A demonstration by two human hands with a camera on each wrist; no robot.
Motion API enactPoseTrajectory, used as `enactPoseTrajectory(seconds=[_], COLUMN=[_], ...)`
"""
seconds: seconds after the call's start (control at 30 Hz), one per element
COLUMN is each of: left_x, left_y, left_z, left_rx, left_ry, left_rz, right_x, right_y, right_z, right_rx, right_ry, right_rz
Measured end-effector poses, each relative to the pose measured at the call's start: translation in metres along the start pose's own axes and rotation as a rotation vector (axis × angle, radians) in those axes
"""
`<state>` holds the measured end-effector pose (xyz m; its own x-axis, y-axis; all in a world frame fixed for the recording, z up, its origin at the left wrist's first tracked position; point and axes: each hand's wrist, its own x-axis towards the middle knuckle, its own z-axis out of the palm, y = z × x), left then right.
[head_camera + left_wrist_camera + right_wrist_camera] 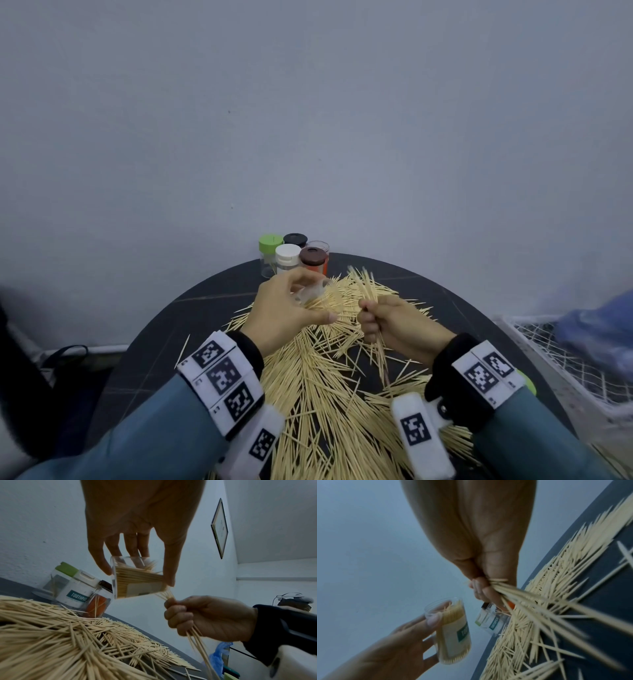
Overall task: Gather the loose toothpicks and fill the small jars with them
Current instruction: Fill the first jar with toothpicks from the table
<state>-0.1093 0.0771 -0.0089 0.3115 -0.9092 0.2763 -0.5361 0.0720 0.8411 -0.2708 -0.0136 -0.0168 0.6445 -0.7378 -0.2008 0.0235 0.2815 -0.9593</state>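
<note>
My left hand (291,308) grips a clear open jar (313,290) lifted above the table, tipped on its side and partly filled with toothpicks (137,577). The same jar (453,632) shows a teal label in the right wrist view. My right hand (394,325) is curled round a bundle of toothpicks (366,294) just right of the jar's mouth; the sticks stick out above and below the fist (187,615). A big heap of loose toothpicks (325,394) covers the dark round table (154,359).
Several capped jars stand at the table's far edge against the wall: green lid (270,241), white lid (287,253), black lid (295,239), brown lid (312,256). A white mesh basket (565,363) with blue plastic (596,329) sits to the right.
</note>
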Motion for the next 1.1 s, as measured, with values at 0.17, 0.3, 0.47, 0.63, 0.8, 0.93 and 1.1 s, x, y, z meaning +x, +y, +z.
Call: enactPoseTrajectory(seconds=[0.17,0.3,0.47,0.63,0.8,0.93,1.1], left_x=[-0.002,-0.006,-0.009,-0.01,-0.009,-0.008,-0.007], left_y=[0.003,0.007,0.011,0.014,0.017,0.014,0.013], left_z=[0.003,0.008,0.011,0.012,0.01,0.009,0.008], left_rx=[0.052,0.081,0.054,-0.13,-0.298,-0.326,-0.281], left_ry=[-0.114,-0.225,-0.321,-0.322,-0.232,-0.208,-0.222], left_rz=[-0.036,-0.042,-0.029,-0.041,-0.076,-0.102,-0.089], right_x=[-0.005,-0.013,-0.016,-0.018,-0.016,-0.016,-0.016], right_y=[-0.014,-0.024,-0.02,-0.003,0.008,0.011,0.008], right_z=[0.009,0.013,0.021,0.03,0.032,0.035,0.033], right_rx=[0.198,0.296,0.312,0.183,-0.013,-0.059,-0.059], right_ry=[0.076,0.099,0.132,0.139,0.121,0.064,0.08], right_rz=[-0.289,-0.449,-0.523,-0.516,-0.52,-0.442,-0.473])
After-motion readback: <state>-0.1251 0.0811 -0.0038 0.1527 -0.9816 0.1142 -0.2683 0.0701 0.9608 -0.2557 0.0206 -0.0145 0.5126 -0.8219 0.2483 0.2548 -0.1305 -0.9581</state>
